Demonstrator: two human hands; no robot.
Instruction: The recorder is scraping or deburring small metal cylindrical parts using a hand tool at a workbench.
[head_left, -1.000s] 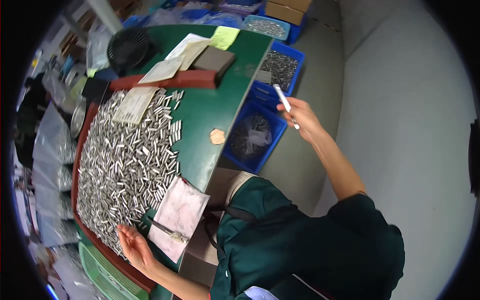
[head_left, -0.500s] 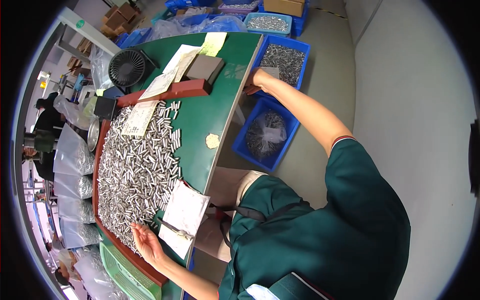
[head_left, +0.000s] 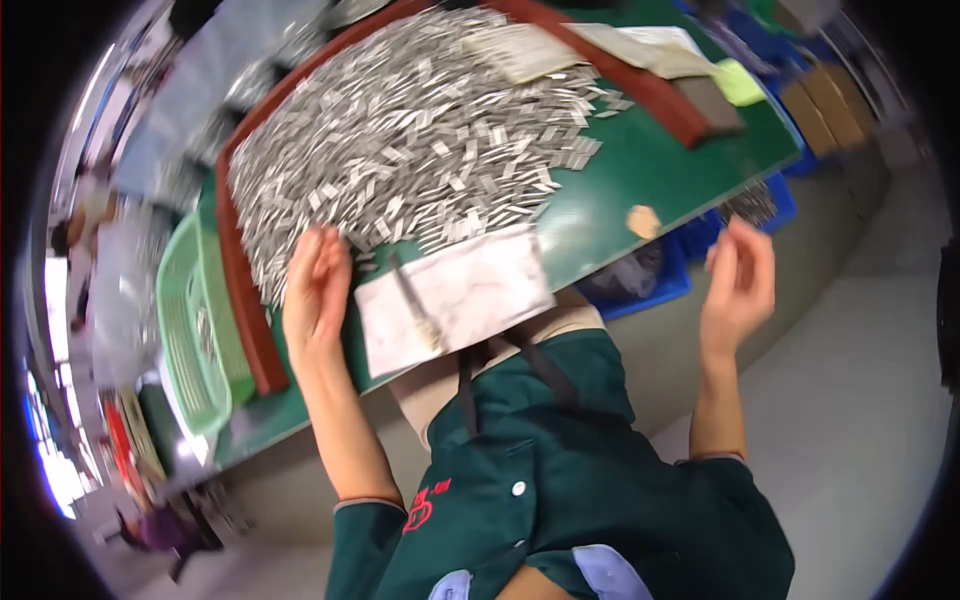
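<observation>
A wide heap of short silver metal pins (head_left: 400,140) lies on the green table (head_left: 600,215). My left hand (head_left: 318,285) is at its near left edge, fingers curled together; anything inside them is too blurred to make out. To the right, beyond the table edge, my right hand (head_left: 738,285) is in the air with bent fingers, the thumb apart and nothing visible in it. Between the hands, a white cloth (head_left: 480,285) lies at the near table edge. On it rests a slim dark tool with a pale wrapped end (head_left: 415,305), its kind unclear.
A red-brown raised border (head_left: 245,290) runs around the heap, with a green plastic basket (head_left: 175,320) outside it. Paper sheets (head_left: 525,50) lie at the far side. Blue bins (head_left: 660,285) stand below the right table edge. A small beige piece (head_left: 643,222) sits on the table.
My right hand has come away from the blue bin of metal parts, back toward my body. My left hand stays by the heap's edge. The whole view has turned.
</observation>
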